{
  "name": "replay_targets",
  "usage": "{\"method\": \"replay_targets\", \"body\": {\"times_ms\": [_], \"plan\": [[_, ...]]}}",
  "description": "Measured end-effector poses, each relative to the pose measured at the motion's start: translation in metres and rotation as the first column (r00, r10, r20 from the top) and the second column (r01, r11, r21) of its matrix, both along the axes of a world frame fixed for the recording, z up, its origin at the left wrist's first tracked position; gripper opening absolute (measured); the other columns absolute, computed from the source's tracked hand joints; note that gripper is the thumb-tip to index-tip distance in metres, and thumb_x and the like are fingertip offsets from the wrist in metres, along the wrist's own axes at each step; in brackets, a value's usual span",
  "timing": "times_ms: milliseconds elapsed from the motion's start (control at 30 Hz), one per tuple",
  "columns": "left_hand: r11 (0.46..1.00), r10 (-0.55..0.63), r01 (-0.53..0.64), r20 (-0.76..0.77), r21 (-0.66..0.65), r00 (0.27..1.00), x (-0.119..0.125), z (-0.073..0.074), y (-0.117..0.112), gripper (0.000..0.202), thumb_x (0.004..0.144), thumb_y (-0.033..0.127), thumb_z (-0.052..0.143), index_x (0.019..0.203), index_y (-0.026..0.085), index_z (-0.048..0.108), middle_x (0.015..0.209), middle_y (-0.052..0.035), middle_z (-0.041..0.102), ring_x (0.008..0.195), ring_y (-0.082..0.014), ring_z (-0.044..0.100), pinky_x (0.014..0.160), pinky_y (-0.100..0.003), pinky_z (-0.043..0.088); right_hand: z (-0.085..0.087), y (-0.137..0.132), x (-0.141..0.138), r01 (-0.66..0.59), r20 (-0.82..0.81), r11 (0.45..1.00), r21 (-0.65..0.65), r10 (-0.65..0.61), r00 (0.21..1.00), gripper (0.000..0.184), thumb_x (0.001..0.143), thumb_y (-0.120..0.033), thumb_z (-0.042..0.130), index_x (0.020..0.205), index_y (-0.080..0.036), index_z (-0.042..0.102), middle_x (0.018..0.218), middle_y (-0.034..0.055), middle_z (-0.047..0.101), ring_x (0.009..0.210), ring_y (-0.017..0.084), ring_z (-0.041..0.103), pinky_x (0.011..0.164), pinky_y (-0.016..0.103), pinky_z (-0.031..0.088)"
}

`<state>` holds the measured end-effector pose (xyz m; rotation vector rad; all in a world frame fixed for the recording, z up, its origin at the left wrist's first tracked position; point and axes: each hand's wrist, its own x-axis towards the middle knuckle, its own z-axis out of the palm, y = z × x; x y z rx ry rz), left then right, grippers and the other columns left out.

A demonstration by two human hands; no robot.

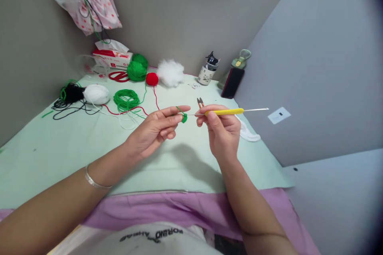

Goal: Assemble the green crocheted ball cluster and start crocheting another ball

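My left hand (pixel 155 129) pinches a small green crochet piece (pixel 184 118) between thumb and fingers, with green yarn running over the forefinger. My right hand (pixel 220 127) grips a crochet hook with a yellow handle (pixel 224 112); its metal tip meets the green piece and the bare shaft sticks out to the right. Both hands hover above the pale green table cover (pixel 60 147). A silver bangle (pixel 93 180) sits on my left wrist.
On the table lie a green yarn coil (pixel 126 99), green yarn balls (pixel 137 71), a red ball (pixel 152 79), white yarn (pixel 96 94), black yarn (pixel 72 93), white stuffing (pixel 170 72), red scissors (pixel 119 76), snips (pixel 200 102), a tissue box (pixel 112 58), a jar (pixel 207 73) and a phone (pixel 232 83).
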<state>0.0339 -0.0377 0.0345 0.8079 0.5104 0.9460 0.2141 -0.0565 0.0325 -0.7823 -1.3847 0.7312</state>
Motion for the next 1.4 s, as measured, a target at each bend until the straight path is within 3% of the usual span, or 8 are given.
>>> {"method": "replay_targets", "body": {"times_ms": [133, 333, 467, 700, 867, 1033, 1233, 1400], "plan": [[0.999, -0.011, 0.013, -0.030, 0.037, 0.999, 0.002, -0.003, -0.002, 0.025, 0.083, 0.016, 0.075, 0.108, 0.017, 0.077, 0.065, 0.0064, 0.046, 0.046, -0.0007, 0.025, 0.046, -0.012, 0.037, -0.003, 0.001, -0.004, -0.131, -0.083, 0.988, -0.076, 0.125, 0.989, 0.013, 0.093, -0.032, 0.067, 0.093, -0.023, 0.075, 0.088, 0.0021, 0.070, 0.070, 0.013, 0.064, 0.066, 0.030, 0.055], [0.997, -0.070, 0.071, -0.035, 0.041, 0.997, 0.001, -0.001, -0.004, 0.033, 0.084, 0.018, 0.075, 0.117, 0.019, 0.074, 0.065, 0.0067, 0.044, 0.047, -0.0018, 0.025, 0.047, -0.013, 0.039, -0.005, 0.000, -0.008, -0.092, -0.085, 0.995, -0.026, 0.090, 0.992, 0.011, 0.093, -0.030, 0.067, 0.093, -0.024, 0.076, 0.090, 0.0021, 0.070, 0.071, 0.013, 0.064, 0.068, 0.031, 0.054], [0.995, -0.098, 0.098, -0.006, 0.011, 0.995, -0.003, 0.002, -0.002, 0.033, 0.083, 0.016, 0.073, 0.116, 0.017, 0.074, 0.066, 0.0056, 0.045, 0.046, -0.0020, 0.022, 0.044, -0.014, 0.036, -0.001, 0.001, -0.004, -0.063, -0.120, 0.996, -0.060, 0.055, 0.991, 0.013, 0.091, -0.033, 0.068, 0.090, -0.023, 0.075, 0.088, 0.0026, 0.070, 0.070, 0.013, 0.063, 0.066, 0.031, 0.054], [0.993, -0.029, 0.031, -0.014, 0.117, 0.999, -0.004, 0.001, -0.001, 0.028, 0.083, 0.018, 0.072, 0.111, 0.017, 0.075, 0.067, 0.0059, 0.045, 0.045, -0.0021, 0.022, 0.044, -0.015, 0.037, 0.002, 0.007, 0.001, -0.205, -0.264, 0.959, -0.194, 0.150, 0.953, 0.017, 0.088, -0.037, 0.071, 0.083, -0.021, 0.072, 0.078, 0.0004, 0.066, 0.062, 0.010, 0.058, 0.060, 0.026, 0.050], [0.953, 0.129, -0.084, -0.139, 0.293, 0.982, 0.003, -0.008, -0.005, 0.026, 0.083, 0.025, 0.075, 0.109, 0.022, 0.073, 0.079, 0.0028, 0.056, 0.054, -0.0061, 0.047, 0.052, -0.020, 0.044, -0.008, 0.004, -0.010, -0.163, -0.109, 0.974, -0.157, 0.147, 0.983, 0.014, 0.090, -0.035, 0.069, 0.098, -0.026, 0.076, 0.087, 0.0012, 0.070, 0.072, 0.013, 0.062, 0.066, 0.029, 0.053], [0.928, 0.192, -0.095, -0.245, 0.359, 0.950, 0.004, -0.011, -0.004, 0.033, 0.083, 0.025, 0.076, 0.115, 0.024, 0.071, 0.080, 0.0021, 0.063, 0.060, -0.0092, 0.059, 0.053, -0.020, 0.041, -0.007, 0.002, -0.009, -0.148, -0.012, 0.980, -0.135, 0.148, 0.989, 0.008, 0.084, -0.025, 0.075, 0.091, -0.026, 0.078, 0.092, 0.0008, 0.068, 0.075, 0.012, 0.062, 0.068, 0.028, 0.054], [0.952, 0.150, -0.067, -0.262, 0.299, 0.953, 0.005, -0.008, 0.001, 0.028, 0.083, 0.030, 0.076, 0.110, 0.022, 0.074, 0.082, 0.0012, 0.067, 0.071, -0.0121, 0.064, 0.072, -0.025, 0.051, -0.009, 0.012, -0.002, -0.240, -0.194, 0.930, -0.279, 0.190, 0.963, 0.010, 0.078, -0.023, 0.081, 0.085, -0.024, 0.075, 0.081, -0.0020, 0.068, 0.066, 0.010, 0.060, 0.064, 0.026, 0.051], [0.950, 0.180, -0.104, -0.242, 0.295, 0.953, 0.003, -0.013, 0.006, 0.024, 0.083, 0.029, 0.077, 0.106, 0.021, 0.075, 0.085, -0.0005, 0.071, 0.082, -0.0151, 0.066, 0.082, -0.026, 0.050, -0.012, 0.017, -0.005, -0.317, -0.319, 0.868, -0.383, 0.197, 0.927, 0.014, 0.072, -0.023, 0.084, 0.079, -0.021, 0.072, 0.079, -0.0025, 0.067, 0.067, 0.010, 0.058, 0.064, 0.025, 0.049]]}}
